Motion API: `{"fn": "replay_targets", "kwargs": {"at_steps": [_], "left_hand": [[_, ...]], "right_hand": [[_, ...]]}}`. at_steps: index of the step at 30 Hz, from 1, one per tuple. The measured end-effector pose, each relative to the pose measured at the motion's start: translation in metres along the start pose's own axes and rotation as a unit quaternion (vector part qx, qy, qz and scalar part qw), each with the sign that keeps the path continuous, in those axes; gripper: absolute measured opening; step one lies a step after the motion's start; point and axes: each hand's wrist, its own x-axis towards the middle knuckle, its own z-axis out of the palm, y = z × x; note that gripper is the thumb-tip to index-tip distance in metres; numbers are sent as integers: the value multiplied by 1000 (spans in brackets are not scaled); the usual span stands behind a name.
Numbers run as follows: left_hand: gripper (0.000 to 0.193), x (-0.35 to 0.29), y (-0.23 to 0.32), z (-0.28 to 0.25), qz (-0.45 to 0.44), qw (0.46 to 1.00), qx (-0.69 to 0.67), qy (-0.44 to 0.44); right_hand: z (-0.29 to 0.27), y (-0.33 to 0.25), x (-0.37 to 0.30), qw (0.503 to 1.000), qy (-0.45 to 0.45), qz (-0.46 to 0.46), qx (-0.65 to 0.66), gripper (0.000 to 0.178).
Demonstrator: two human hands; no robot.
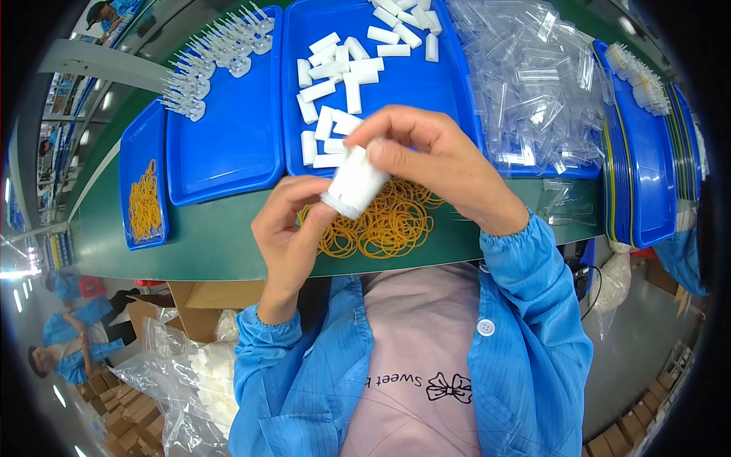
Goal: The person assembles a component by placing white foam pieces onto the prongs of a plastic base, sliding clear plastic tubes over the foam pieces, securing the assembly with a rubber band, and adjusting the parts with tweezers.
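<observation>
The worker's left hand (292,222) and right hand (434,156) were both pinched on a white cylinder (358,183), left fingers at its near end, right at its far end. It hung between them over a heap of rubber bands (392,228), blurred, its long axis slanting from far right to near left, greyish rim toward the body. I judged that one midway; plenty of loose white pieces (352,93) remained beyond the grip in a blue tray (419,84). Whether any were finished, I couldn't tell.
</observation>
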Motion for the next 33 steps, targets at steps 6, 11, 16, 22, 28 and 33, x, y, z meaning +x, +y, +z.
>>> {"fn": "replay_targets", "kwargs": {"at_steps": [6, 11, 16, 22, 28, 33], "left_hand": [[21, 4, -9, -11, -50, 986, -109, 114], [27, 5, -13, -12, -47, 985, -109, 127], [27, 5, -12, -12, -55, 985, -107, 126], [18, 5, -7, -10, -17, 997, -35, 72], [18, 5, 0, -3, 56, 995, 80, 16], [20, 8, 5, 1, 80, 989, 125, -20]], "right_hand": [[-9, 32, 22, 853, 152, -133, -481, 23], [-8, 51, 27, 797, 123, -131, -576, 21], [-12, 52, 30, 843, 123, -105, -513, 13], [-26, 51, 35, 968, 167, -89, -165, 22], [-28, 39, 32, 965, 182, -44, -182, 40], [-25, 40, 32, 971, 164, -46, -168, 42]]}}
